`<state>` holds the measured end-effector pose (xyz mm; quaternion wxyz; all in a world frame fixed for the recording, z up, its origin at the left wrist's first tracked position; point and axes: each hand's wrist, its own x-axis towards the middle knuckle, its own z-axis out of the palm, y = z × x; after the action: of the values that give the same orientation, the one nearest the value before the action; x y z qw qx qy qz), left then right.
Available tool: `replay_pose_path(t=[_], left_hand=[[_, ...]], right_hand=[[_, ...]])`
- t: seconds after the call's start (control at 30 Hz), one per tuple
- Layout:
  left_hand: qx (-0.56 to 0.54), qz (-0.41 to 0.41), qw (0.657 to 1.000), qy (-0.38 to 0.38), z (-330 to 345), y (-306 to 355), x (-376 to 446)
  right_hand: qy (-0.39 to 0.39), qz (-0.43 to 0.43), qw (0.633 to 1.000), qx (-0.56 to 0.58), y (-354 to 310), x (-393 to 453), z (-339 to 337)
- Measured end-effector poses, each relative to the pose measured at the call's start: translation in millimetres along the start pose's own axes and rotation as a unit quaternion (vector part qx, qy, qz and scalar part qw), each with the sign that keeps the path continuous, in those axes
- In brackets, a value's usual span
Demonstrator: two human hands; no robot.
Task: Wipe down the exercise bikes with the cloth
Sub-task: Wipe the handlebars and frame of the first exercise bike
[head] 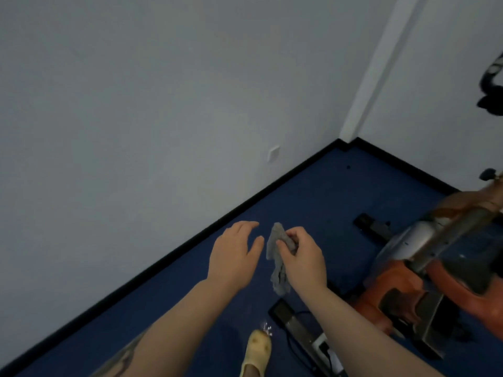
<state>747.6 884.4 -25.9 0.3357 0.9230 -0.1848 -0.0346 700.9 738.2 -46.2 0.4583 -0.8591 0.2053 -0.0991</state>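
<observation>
Left hand point(235, 251) spread, fingers relaxed, holding nothing, just beside cloth point(277, 263). Cloth grey, crumpled, nubby, hanging limp from pinch of right hand point(302, 257) above blue carpet point(313, 191). Orange-and-silver exercise bike point(435, 268) at right, blurred, cut off by frame edge.

Bare forearms, no sleeves in view. Dark tattoo point(123, 357) on left forearm point(168, 322). Right forearm point(362, 325) unmarked. Pale yellow perforated clog point(257, 352) on one foot. No rings or watch seen.

No readable text or labels.
</observation>
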Motion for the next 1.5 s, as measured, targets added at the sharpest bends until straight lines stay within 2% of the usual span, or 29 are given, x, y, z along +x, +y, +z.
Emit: replay_pose_path(t=[0.23, 0.37, 0.53, 0.7, 0.8, 1.0, 1.17, 1.33, 1.5], left_hand=[[0.005, 0.095, 0.994, -0.045, 14, 20, 148], [-0.027, 0.116, 0.992, -0.053, 16, 31, 217], [-0.022, 0.169, 0.98, -0.102, 20, 33, 305], [-0.032, 0.25, 0.956, -0.152, 22, 46, 401], [-0.033, 0.301, 0.936, -0.178, 33, 72, 451], [-0.087, 0.387, 0.885, -0.244, 68, 147, 479], [-0.118, 0.446, 0.848, -0.262, 102, 215, 490], [-0.127, 0.489, 0.824, -0.255, 147, 290, 514], [-0.16, 0.47, 0.82, -0.284, 202, 376, 534]], right_hand=[[0.1, 0.049, 0.993, 0.03, 3, 113, -18], [0.149, 0.071, 0.985, 0.048, -9, 173, -25], [0.207, 0.094, 0.972, 0.06, -21, 242, -23], [0.327, 0.126, 0.933, 0.088, -29, 301, -33], [0.403, 0.153, 0.896, 0.109, -31, 324, -53], [0.517, 0.168, 0.834, 0.099, -29, 330, -114], [0.577, 0.171, 0.794, 0.091, -10, 342, -179], [0.628, 0.161, 0.75, 0.128, 27, 365, -262], [0.626, 0.186, 0.744, 0.141, 74, 386, -340]])
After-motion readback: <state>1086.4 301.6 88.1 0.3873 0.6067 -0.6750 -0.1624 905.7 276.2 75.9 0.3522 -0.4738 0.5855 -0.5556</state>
